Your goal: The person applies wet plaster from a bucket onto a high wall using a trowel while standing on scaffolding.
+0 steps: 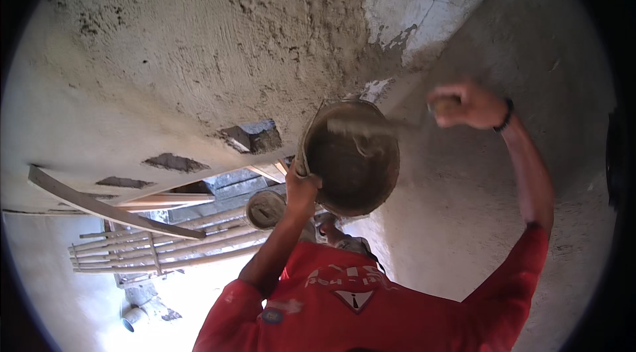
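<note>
My left hand (303,194) is closed on the near left rim of a mortar-smeared bucket (392,176), which is tilted so its mouth shows. Wet grey mortar (338,166) coats the inside and lies in the bottom. My right hand (469,108) is raised to the right of the bucket, its fingers wrapped round the handle of a trowel. The trowel blade (361,128), blurred by motion, reaches left across the bucket's mouth and has mortar on it. Rough, fresh plaster (265,40) covers the wall beyond the bucket.
A smaller bucket (265,210) stands below on a scaffold of wooden poles (179,242). At the left, a long board (99,205) leans against the wall. Several holes break the wall, one a squarish opening (255,136). A smooth side wall (457,219) rises close on the right.
</note>
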{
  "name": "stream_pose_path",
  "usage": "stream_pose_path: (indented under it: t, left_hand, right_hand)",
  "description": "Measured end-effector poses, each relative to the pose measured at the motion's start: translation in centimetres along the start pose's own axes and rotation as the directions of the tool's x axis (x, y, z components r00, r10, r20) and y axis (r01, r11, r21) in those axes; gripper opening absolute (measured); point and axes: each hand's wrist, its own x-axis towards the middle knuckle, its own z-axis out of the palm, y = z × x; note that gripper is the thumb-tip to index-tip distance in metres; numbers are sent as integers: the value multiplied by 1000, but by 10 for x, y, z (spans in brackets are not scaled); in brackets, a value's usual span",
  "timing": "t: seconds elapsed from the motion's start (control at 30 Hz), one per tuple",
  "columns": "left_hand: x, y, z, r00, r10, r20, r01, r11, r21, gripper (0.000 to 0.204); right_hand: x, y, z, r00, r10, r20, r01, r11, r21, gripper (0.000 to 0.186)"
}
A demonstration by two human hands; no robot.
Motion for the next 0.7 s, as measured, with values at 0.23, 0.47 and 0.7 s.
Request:
stream_pose_path:
  t: [0.23, 0.47, 0.7]
  left_hand:
    - [0, -12, -4, 1000, 16, -21, -18, 998, -55, 41]
    - [0, -7, 21, 982, 142, 127, -156, 981, 112, 49]
    - [-1, 13, 55, 897, 347, 273, -427, 839, 337, 54]
  right_hand:
    - [-41, -19, -100, 810, -319, -492, 61, 880, -471, 53]
    - [-30, 32, 52, 985, -141, -95, 59, 807, -587, 35]
    - [9, 63, 149, 992, -50, -119, -55, 667, -743, 17]
